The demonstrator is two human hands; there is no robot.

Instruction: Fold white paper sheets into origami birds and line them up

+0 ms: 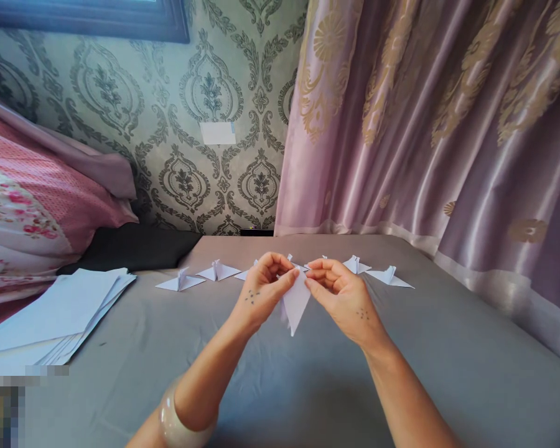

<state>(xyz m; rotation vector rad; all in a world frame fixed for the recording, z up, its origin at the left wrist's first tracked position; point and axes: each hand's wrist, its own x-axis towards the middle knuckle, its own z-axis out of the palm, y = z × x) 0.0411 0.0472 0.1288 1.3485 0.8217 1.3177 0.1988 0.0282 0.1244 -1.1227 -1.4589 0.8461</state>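
Between my hands is a folded piece of white paper (297,302), kite-shaped, its narrow point hanging down. My left hand (267,289) pinches its upper left edge between thumb and fingers. On the opposite edge, the thumb and fingers of my right hand (343,295) close on the paper. Behind them stands a row of folded paper birds with spread wings, among them one at far left (180,281), a second paper bird (217,270) beside it, and another paper bird (390,277) at the right end. My hands partly hide the birds in the middle.
A stack of white paper sheets (70,308) lies at the left on the grey-covered surface (135,386). Behind it are a black cloth-like item (130,246) and pink floral bedding (32,205). A long curtain (401,137) hangs along the right and back.
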